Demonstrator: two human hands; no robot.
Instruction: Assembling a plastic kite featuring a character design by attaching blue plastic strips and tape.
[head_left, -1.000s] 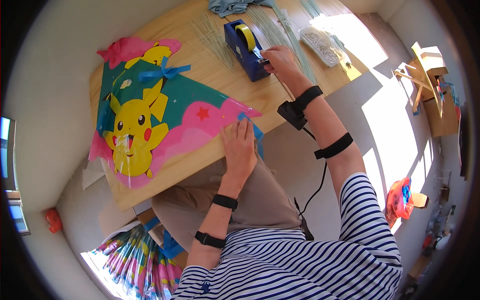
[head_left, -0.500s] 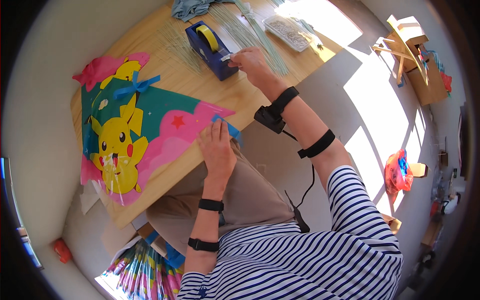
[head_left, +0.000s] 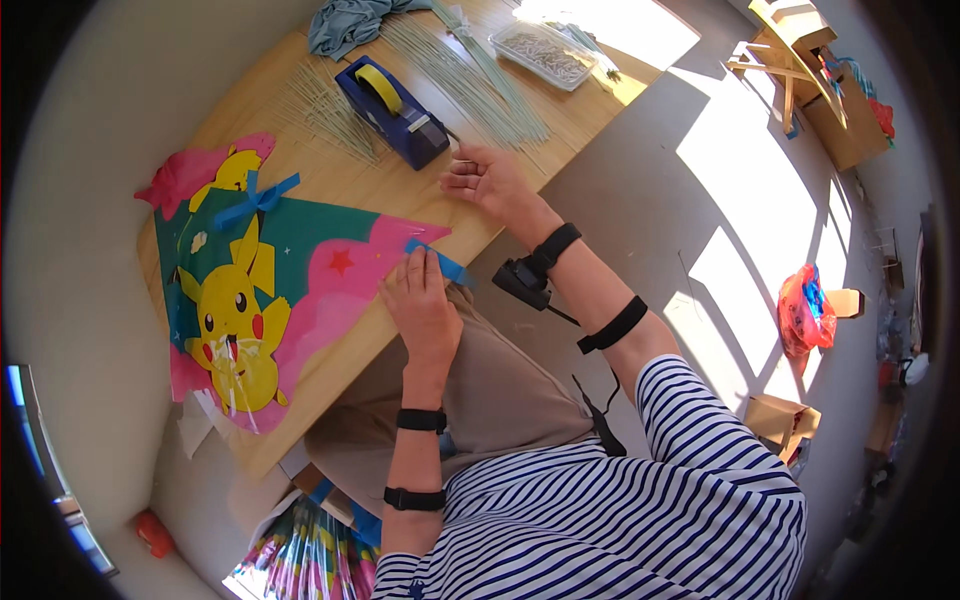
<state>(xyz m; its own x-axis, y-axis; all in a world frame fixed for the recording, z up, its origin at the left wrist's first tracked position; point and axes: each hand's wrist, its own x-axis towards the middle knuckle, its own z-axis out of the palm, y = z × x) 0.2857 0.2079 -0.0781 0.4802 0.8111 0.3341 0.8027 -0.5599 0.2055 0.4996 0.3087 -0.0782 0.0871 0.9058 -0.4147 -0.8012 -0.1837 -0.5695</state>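
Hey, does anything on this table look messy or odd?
Mildly: the thin sticks left of the blue tape dispenser lie loosely fanned and crossing, and the grey-blue cloth is crumpled. Nothing looks spilled.

Flat green-and-pink sheet (head_left: 300, 255) on tabletop (head_left: 325, 175), blue strip (head_left: 453, 270) at right corner

On the table (head_left: 350, 185) — kite (head_left: 300, 265) lies near left; tape dispenser (head_left: 415, 145) stands behind and right of it, between two spreads of sticks (head_left: 325, 110); cloth (head_left: 345, 25) lies behind the dispenser; tub (head_left: 530, 69) stands at far right.
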